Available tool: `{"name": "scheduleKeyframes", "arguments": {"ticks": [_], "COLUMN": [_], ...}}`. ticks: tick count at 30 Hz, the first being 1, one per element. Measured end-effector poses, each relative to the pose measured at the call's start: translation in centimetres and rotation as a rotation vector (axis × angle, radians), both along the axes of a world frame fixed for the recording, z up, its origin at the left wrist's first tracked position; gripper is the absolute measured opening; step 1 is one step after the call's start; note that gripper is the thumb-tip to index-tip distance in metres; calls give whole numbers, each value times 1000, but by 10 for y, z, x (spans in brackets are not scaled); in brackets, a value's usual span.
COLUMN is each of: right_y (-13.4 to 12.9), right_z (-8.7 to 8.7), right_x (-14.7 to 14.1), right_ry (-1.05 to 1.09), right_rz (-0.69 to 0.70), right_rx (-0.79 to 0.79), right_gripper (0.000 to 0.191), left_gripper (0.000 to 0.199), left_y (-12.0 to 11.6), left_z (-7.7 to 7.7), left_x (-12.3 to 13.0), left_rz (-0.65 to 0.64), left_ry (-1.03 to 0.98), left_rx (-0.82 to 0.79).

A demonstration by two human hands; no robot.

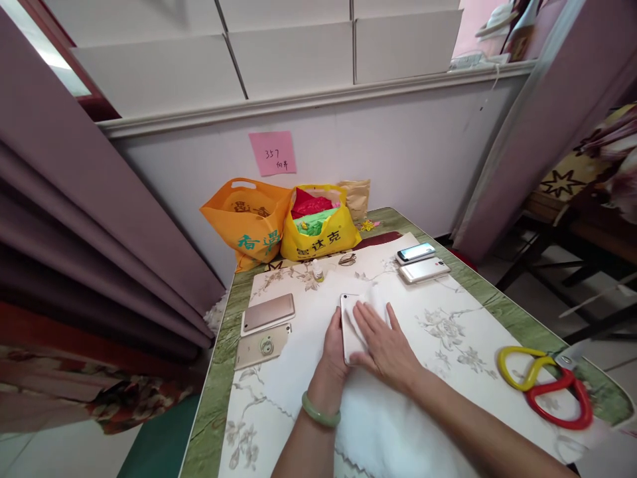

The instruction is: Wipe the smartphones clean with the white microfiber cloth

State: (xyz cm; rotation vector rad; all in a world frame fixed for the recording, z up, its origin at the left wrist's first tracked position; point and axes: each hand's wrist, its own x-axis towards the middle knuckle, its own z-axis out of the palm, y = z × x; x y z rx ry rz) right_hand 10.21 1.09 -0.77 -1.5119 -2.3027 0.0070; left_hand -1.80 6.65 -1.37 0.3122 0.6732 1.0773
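My left hand (332, 342) is wrapped around the left edge of a smartphone (347, 315) with a pale back and a small camera at its top corner. My right hand (381, 342) lies flat over the phone, fingers stretched and the little finger spread away. Thin white cloth (374, 295) shows under and beyond those fingers, partly covering the phone. How much cloth is beneath the palm is hidden. Left of my hands lie a rose-gold phone (269, 311) and a gold phone (251, 350) with a round ring grip on its back.
Large scissors (552, 385) with yellow and red handles lie at the right. Two phones (423, 269) sit at the back right. A small bottle (317, 270), glasses (347, 259), an orange bag (249, 222) and a filled yellow bag (321, 242) stand toward the wall.
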Motion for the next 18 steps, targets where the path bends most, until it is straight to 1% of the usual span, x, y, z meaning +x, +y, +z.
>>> {"name": "scheduleKeyframes", "arguments": {"ticks": [2, 4, 5, 6, 8, 10, 12, 13, 15, 18], "right_y": [-19, -26, -23, -16, 3, 21, 30, 30, 24, 11], "right_z": [0, 3, 5, 8, 11, 11, 6, 1, -9, -20], "right_x": [-1, -2, -3, -4, -4, -3, 0, 2, 8, 22], "right_ry": [-12, -18, -17, -14, -3, 24, 82, 130, 275, 603], "right_rz": [165, 292, 311, 299, 208, 99, 7, -32, -115, -289], "right_rx": [-11, -28, -32, -33, -28, -26, -14, -3, 32, 62], "right_gripper": [87, 88, 86, 83, 74, 69, 64, 60, 49, 37], "left_gripper": [33, 33, 32, 34, 48, 55, 44, 40, 39, 42], "left_y": [1, 2, 2, 2, 1, -1, -2, -2, -2, 2], "left_z": [0, 0, 1, 2, 5, 8, 10, 10, 8, 2], "left_x": [-2, -2, -2, 0, 2, 4, 4, 3, 1, -3], "left_rz": [3, 5, -1, -7, -23, -73, -145, -181, -229, -248], "left_ry": [55, 63, 67, 72, 73, 40, -19, -55, -121, -216], "left_rx": [-2, -19, -27, -32, -37, -47, -63, -73, -84, -73]}}
